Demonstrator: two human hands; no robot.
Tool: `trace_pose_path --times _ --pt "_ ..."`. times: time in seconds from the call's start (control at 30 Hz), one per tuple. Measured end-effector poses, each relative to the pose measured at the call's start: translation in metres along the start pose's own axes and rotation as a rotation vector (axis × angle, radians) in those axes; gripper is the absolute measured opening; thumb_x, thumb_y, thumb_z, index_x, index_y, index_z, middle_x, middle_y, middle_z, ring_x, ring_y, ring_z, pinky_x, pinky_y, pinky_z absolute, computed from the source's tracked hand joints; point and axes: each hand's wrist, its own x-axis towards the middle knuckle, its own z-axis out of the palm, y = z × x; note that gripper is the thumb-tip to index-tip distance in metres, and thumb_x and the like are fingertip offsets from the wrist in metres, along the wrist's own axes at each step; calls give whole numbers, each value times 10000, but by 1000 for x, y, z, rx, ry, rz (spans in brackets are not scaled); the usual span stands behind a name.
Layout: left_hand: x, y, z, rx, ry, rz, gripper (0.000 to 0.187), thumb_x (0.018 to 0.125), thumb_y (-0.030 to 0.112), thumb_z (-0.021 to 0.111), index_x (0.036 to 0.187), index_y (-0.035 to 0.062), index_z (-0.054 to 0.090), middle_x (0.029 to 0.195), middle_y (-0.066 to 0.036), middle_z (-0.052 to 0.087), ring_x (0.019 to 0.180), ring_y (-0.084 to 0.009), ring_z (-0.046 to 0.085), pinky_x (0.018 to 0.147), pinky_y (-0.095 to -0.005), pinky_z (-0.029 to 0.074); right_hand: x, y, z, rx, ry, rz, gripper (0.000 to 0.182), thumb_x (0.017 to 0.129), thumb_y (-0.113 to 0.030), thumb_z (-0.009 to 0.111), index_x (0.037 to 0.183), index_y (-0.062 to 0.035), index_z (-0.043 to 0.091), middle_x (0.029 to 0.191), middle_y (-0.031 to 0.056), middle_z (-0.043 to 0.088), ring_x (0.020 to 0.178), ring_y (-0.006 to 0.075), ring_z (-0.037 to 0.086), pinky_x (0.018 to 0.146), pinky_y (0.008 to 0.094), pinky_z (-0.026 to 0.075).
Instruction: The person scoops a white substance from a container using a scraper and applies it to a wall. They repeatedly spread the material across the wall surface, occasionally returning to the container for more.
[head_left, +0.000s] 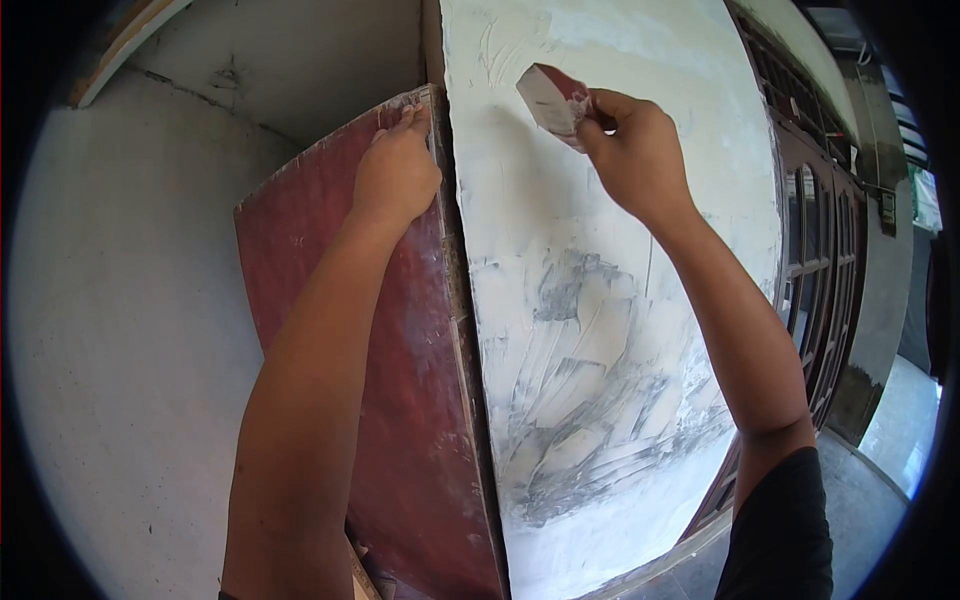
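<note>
My right hand (640,150) pinches a small flat scraper (553,100), reddish and smeared with white paste, held in front of the upper part of a wall panel (600,340). That panel is coated in white filler, with grey streaks and ridges lower down. My left hand (400,165) rests against the upper edge of a dark red board (350,290), its fingers stretched toward the top corner. The board stands tilted just left of the white panel, with a dark narrow gap between them.
A plain grey wall (120,300) rises on the left. Brown window frames with glass panes (808,250) line the right side, near a grey pillar (885,240). Tiled floor (850,500) shows at the lower right.
</note>
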Motion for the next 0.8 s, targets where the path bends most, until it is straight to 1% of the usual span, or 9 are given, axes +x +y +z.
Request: trace_pose_path --times 0.07,0.2,0.27,0.33,0.4,0.43,0.57,0.6,0.8 --pt "1 -1 2 1 7 14 587 801 16 469 1387 -16 468 1436 -185 468 1294 -314 488 1128 -380 347 41 39 -1 568 39 74 288 797 -71 594 1050 44 668 921 121 686 803 207 673 773 329 549" --pt "2 -1 1 5 -12 6 591 802 15 473 1393 -11 461 1443 -186 459 1292 -331 487 1122 -381 356 75 47 -13 865 64 168 273 814 -52 556 1045 56 652 939 137 687 832 242 677 776 363 554" --pt "1 2 -2 3 -24 -5 591 803 15 476 1393 -9 461 1445 -186 457 1286 -342 491 1116 -382 365 88 51 -15 784 102 135 263 896 -41 551 1086 136 593 1031 158 659 926 216 668 925 320 539" --pt "0 5 -4 19 -48 -30 582 810 21 479 1391 -5 465 1445 -179 461 1269 -363 502 1089 -387 398 95 46 -12 705 129 108 291 899 -71 541 1135 81 619 1034 163 674 863 222 669 855 324 549" --pt "2 -1 1 11 -30 -25 606 789 14 486 1394 -4 462 1451 -167 455 1277 -355 493 1097 -388 380 88 20 -11 -295 223 -46 314 902 -109 524 1177 -28 652 1051 156 677 819 266 659 780 363 541" --pt "3 -2 4 0 -14 -19 631 768 6 493 1398 -3 459 1457 -156 449 1285 -346 484 1105 -389 362 99 35 7 -348 372 -242 315 911 -125 507 1181 -113 670 1088 139 657 811 313 643 735 413 523" --pt "1 4 5 57 1 -26 577 814 31 480 1390 0 468 1437 -161 478 1227 -366 537 1051 -394 433 87 40 64 -618 170 -429 334 866 -35 480 1171 -32 614 1004 138 653 912 321 654 765 413 558" --pt "2 1 6 61 2 -3 579 809 31 480 1387 3 473 1437 -160 477 1215 -368 543 1045 -397 436 73 40 76 -541 227 -512 213 857 -56 520 1011 30 640 999 155 661 902 321 662 720 413 574" --pt "3 -3 2 48 -3 31 582 797 36 482 1377 -6 481 1433 -169 478 1195 -376 551 1040 -409 433 10 25 79 -501 100 -546 222 847 -68 542 1013 52 630 964 155 651 896 296 660 692 375 577"
